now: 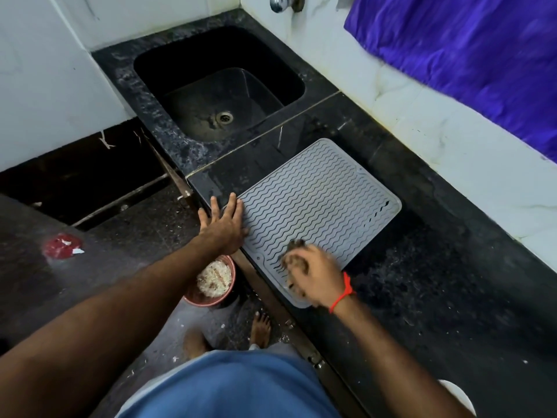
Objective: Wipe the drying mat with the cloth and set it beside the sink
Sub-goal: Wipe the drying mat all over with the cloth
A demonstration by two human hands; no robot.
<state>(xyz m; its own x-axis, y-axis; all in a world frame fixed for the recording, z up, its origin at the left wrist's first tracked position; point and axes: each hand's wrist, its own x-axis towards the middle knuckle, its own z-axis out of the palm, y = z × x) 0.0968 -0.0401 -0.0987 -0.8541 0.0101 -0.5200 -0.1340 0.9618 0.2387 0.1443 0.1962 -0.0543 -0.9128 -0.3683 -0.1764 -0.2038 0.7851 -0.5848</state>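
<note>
The left hand (pixel 224 223) lay flat, fingers straight, pressing the near-left edge of the grey, wavy-ribbed drying mat (pixel 319 206), which lay on the black stone counter (pixel 422 282) beside the sink (pixel 217 86). The right hand (pixel 313 276) clutched a brownish, blurred cloth (pixel 297 251) against the mat's near corner.

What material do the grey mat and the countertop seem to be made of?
The drying mat looks like matte grey silicone or soft rubber: moulded wavy ridges, rounded corners, no shine. The countertop looks like polished black stone, perhaps granite: it is speckled, glossy, and has a straight joint line near the sink.
</note>
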